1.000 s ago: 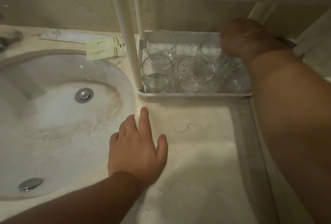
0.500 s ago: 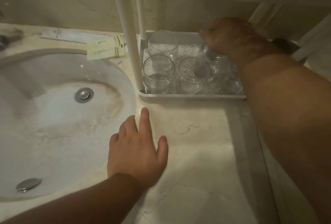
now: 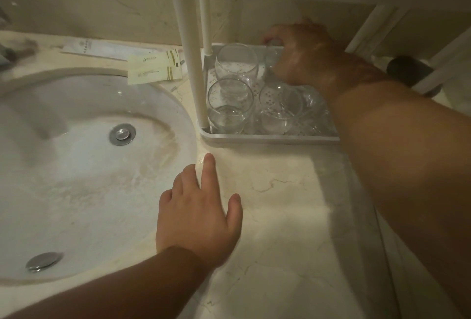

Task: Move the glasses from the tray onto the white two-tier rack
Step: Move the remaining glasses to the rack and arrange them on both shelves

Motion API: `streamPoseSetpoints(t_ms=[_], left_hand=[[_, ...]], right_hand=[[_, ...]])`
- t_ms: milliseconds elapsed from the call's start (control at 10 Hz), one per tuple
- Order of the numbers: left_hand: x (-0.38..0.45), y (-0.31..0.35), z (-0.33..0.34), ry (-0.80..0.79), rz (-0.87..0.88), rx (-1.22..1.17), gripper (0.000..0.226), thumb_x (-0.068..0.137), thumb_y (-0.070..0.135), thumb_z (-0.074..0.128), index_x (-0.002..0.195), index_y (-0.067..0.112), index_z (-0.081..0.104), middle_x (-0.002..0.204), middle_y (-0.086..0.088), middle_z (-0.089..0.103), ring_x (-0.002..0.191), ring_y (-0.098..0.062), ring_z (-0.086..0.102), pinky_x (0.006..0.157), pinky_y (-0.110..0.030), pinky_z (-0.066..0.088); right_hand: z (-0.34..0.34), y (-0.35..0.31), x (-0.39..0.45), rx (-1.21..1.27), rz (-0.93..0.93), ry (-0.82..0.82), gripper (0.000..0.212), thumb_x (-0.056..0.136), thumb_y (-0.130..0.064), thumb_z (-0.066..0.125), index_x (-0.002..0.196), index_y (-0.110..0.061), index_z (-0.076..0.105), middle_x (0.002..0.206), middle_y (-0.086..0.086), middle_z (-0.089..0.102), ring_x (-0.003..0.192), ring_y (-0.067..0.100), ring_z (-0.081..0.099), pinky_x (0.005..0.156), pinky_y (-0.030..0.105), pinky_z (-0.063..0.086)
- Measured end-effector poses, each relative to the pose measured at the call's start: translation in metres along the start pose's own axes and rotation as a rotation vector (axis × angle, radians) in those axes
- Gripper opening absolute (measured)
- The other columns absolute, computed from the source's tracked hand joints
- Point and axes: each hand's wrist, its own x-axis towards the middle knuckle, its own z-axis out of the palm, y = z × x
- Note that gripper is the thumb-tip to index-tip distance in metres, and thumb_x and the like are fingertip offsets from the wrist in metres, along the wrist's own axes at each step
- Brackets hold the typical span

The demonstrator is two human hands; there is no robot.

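Clear stemless drinking glasses (image 3: pixel 230 104) clustered upright in the white plastic rack's lower tier (image 3: pixel 267 137), crowded together. Right hand (image 3: pixel 303 56) curled, seemingly pinching a rear glass there for placing. Left hand (image 3: pixel 198 214) spread flat on the beige marble table (image 3: pixel 280 216) before that tier, probably bracing. Cream sachets (image 3: pixel 155 68) beside it, print unreadable.

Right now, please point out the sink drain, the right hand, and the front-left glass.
sink drain (image 3: pixel 122 134), head view, centre of the metal plug
right hand (image 3: pixel 305 56), head view, back of the hand
front-left glass (image 3: pixel 229 107), head view, near wall
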Motion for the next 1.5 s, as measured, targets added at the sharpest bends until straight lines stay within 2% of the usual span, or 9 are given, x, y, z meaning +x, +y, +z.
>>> streamPoseSetpoints(t_ms=[300, 400, 500, 600, 700, 800, 900, 1200, 1500], left_hand=[[0.000, 0.000, 0.000, 0.003, 0.000, 0.002, 0.076, 0.088, 0.058, 0.030, 0.153, 0.019, 0.020, 0.127, -0.007, 0.051, 0.116, -0.026, 0.049, 0.091, -0.042, 0.044], [0.000, 0.001, -0.001, 0.003, -0.001, -0.001, 0.076, 0.088, 0.058, 0.029, 0.153, 0.019, 0.019, 0.127, -0.006, 0.050, 0.115, -0.026, 0.049, 0.090, -0.042, 0.043], [0.000, 0.002, -0.001, 0.004, 0.002, -0.001, 0.076, 0.088, 0.058, 0.029, 0.153, 0.019, 0.018, 0.125, -0.005, 0.050, 0.114, -0.025, 0.049, 0.090, -0.041, 0.043], [0.000, 0.002, -0.002, -0.002, -0.001, -0.008, 0.076, 0.088, 0.057, 0.028, 0.153, 0.019, 0.017, 0.128, -0.006, 0.050, 0.116, -0.026, 0.049, 0.092, -0.042, 0.043], [0.000, 0.002, -0.003, -0.006, -0.004, -0.008, 0.076, 0.088, 0.058, 0.028, 0.153, 0.020, 0.017, 0.127, -0.006, 0.049, 0.115, -0.026, 0.049, 0.092, -0.042, 0.044], [0.000, 0.002, -0.003, -0.007, -0.005, -0.005, 0.076, 0.088, 0.057, 0.028, 0.153, 0.019, 0.018, 0.128, -0.007, 0.050, 0.115, -0.027, 0.049, 0.091, -0.043, 0.044], [0.000, 0.002, -0.003, -0.004, -0.003, -0.004, 0.075, 0.088, 0.057, 0.029, 0.153, 0.018, 0.020, 0.125, -0.007, 0.050, 0.113, -0.027, 0.050, 0.089, -0.042, 0.044], [0.000, 0.002, -0.003, 0.004, -0.002, -0.002, 0.075, 0.088, 0.056, 0.031, 0.152, 0.018, 0.022, 0.122, -0.007, 0.051, 0.110, -0.027, 0.051, 0.086, -0.042, 0.043], [0.000, 0.002, -0.002, 0.008, -0.001, -0.003, 0.075, 0.089, 0.056, 0.031, 0.152, 0.018, 0.022, 0.123, -0.007, 0.051, 0.111, -0.027, 0.051, 0.088, -0.043, 0.043]], right_hand=[[0.001, -0.005, -0.002, 0.047, -0.004, -0.013, 0.077, 0.072, -0.045, 0.075, 0.140, -0.033, 0.043, 0.135, 0.009, 0.047, 0.124, 0.032, 0.047, 0.091, 0.032, 0.041], [-0.001, -0.008, -0.002, 0.042, -0.005, -0.042, 0.079, 0.069, -0.051, 0.076, 0.139, -0.031, 0.046, 0.137, 0.005, 0.049, 0.121, 0.028, 0.051, 0.082, 0.029, 0.038], [-0.010, -0.009, -0.011, 0.078, -0.006, -0.085, 0.084, 0.074, -0.059, 0.072, 0.145, -0.032, 0.038, 0.147, 0.003, 0.043, 0.130, 0.026, 0.046, 0.089, 0.029, 0.036], [-0.023, 0.003, -0.033, 0.230, 0.110, 0.030, 0.071, 0.086, -0.050, 0.064, 0.147, -0.034, 0.033, 0.150, 0.002, 0.039, 0.136, 0.026, 0.041, 0.095, 0.027, 0.033], [-0.025, 0.019, -0.069, 0.206, 0.274, 0.154, 0.057, 0.090, -0.034, 0.061, 0.143, -0.031, 0.039, 0.145, 0.004, 0.043, 0.132, 0.028, 0.043, 0.085, 0.025, 0.029], [-0.018, 0.028, -0.101, 0.211, 0.366, 0.096, 0.061, 0.089, -0.029, 0.065, 0.144, -0.031, 0.039, 0.142, 0.007, 0.045, 0.126, 0.030, 0.048, 0.086, 0.025, 0.037], [-0.012, 0.030, -0.113, 0.182, 0.401, 0.046, 0.067, 0.088, -0.028, 0.069, 0.147, -0.029, 0.037, 0.141, 0.009, 0.046, 0.128, 0.030, 0.047, 0.098, 0.032, 0.042], [0.010, 0.019, -0.101, -0.075, 0.435, 0.148, 0.066, 0.086, -0.049, 0.067, 0.140, -0.023, 0.040, 0.133, 0.018, 0.049, 0.125, 0.041, 0.045, 0.097, 0.046, 0.041], [0.016, 0.019, -0.080, 0.049, 0.538, 0.221, 0.074, 0.085, -0.065, 0.058, 0.139, -0.017, 0.045, 0.142, 0.013, 0.047, 0.134, 0.037, 0.040, 0.110, 0.050, 0.034]])
